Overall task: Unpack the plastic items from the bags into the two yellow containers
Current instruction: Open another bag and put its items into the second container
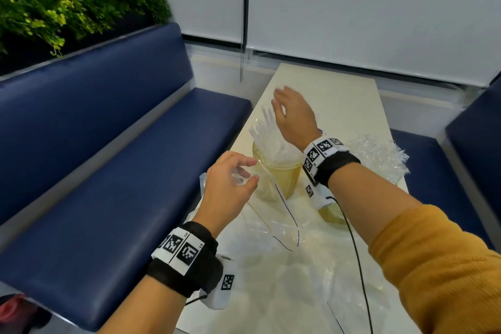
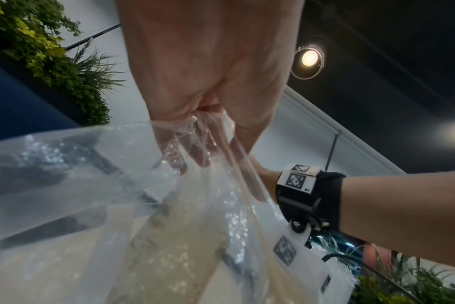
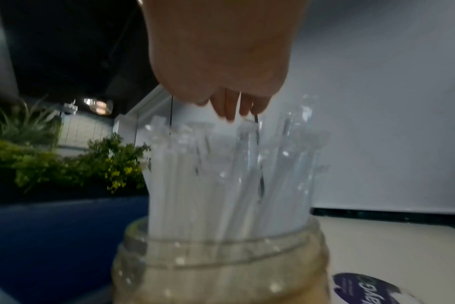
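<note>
Head view: blue bench seat [image 1: 103,149] on the left, pale tabletop [image 1: 349,106] running away from the camera. Clear plastic bag [image 1: 273,228] hangs from the left hand [image 1: 227,187] and trails onto the tabletop; left wrist view shows the fingers bunched tight round its gathered top edge. A second crumpled clear bag [image 1: 379,160] lies at the right edge of the tabletop. Yellow container [image 1: 276,173] stands upright mid-table, between the hands, stuffed with clear plastic items [image 1: 267,135] sticking out above the rim. Second yellow container [image 1: 332,214] sits just beside it, mostly hidden under the right forearm. Right hand [image 1: 294,116] hovers over the items' tops, fingers loose and pointing down, gripping nothing.
</note>
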A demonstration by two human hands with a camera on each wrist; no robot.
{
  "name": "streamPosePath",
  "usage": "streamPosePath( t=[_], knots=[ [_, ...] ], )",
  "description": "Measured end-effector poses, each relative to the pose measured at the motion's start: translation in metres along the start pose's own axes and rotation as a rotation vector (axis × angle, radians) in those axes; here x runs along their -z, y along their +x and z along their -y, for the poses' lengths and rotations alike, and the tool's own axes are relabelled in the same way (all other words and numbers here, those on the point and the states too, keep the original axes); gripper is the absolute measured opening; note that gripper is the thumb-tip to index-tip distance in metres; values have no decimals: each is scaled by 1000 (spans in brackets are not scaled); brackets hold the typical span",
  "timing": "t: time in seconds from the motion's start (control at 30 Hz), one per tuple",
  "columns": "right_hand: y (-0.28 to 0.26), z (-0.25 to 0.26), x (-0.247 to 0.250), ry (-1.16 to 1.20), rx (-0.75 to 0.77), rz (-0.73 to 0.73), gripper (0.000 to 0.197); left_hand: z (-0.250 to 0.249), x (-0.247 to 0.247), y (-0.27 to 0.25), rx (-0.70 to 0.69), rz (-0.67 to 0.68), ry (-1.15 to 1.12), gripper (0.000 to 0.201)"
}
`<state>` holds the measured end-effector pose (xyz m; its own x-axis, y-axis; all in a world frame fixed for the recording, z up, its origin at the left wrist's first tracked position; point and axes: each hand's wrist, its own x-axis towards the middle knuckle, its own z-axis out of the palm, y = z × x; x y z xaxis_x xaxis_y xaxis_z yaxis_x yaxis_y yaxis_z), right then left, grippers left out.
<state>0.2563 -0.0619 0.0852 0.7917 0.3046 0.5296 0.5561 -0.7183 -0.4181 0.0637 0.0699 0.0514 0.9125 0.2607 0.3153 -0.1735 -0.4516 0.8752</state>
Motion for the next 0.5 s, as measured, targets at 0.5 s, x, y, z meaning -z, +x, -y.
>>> streamPosePath(
  t=[0.5],
  knots=[
    [-8, 16, -8, -534, 340, 476, 47, 5, 1, 8, -18, -22, 12, 19]
  ],
)
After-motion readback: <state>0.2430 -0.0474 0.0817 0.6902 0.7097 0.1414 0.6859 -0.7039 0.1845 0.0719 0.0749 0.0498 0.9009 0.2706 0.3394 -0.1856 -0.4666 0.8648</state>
